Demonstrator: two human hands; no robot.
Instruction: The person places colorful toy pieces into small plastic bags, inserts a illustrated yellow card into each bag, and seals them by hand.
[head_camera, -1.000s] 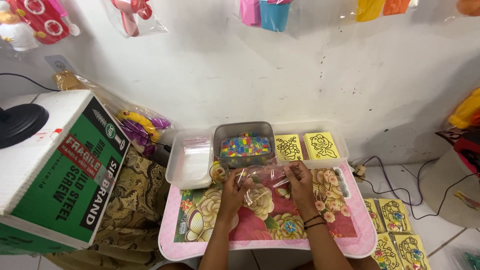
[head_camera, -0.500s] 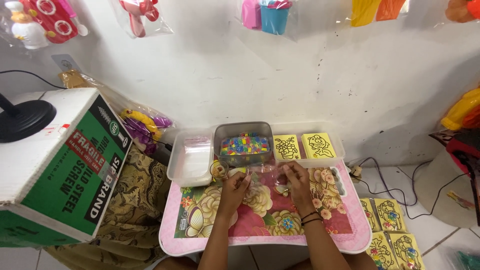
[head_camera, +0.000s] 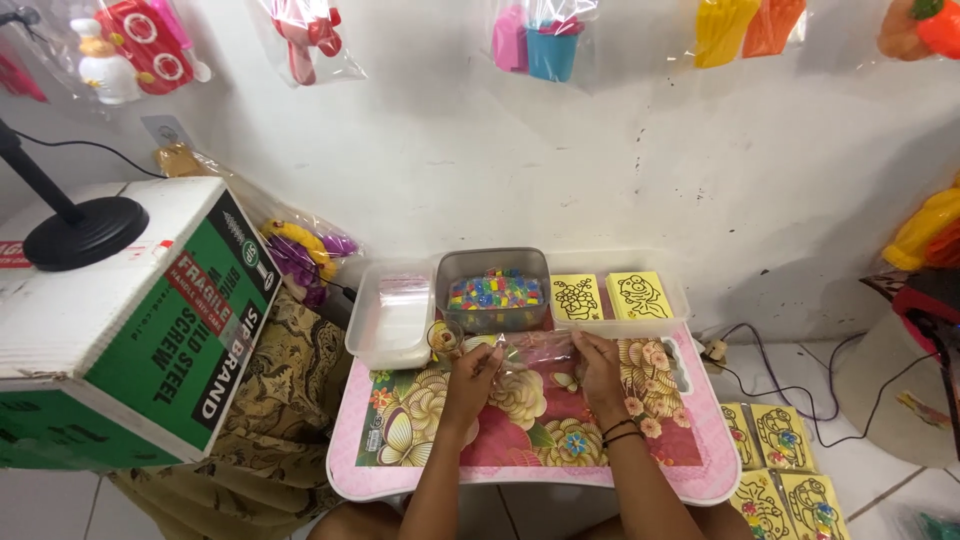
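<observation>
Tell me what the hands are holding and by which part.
Both hands, left hand and right hand, pinch a clear plastic bag between them, each gripping one end of its upper edge.

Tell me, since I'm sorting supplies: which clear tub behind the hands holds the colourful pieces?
The middle tub, greyish and full of multicoloured pieces; the left tub holds clear bags, the right tub yellow picture cards.

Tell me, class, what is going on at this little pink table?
A person's left hand and right hand hold a clear plastic bag stretched between them over the flowered pink table. Just behind it stand a tub of coloured beads, a tray of clear bags and yellow picture cards.
</observation>
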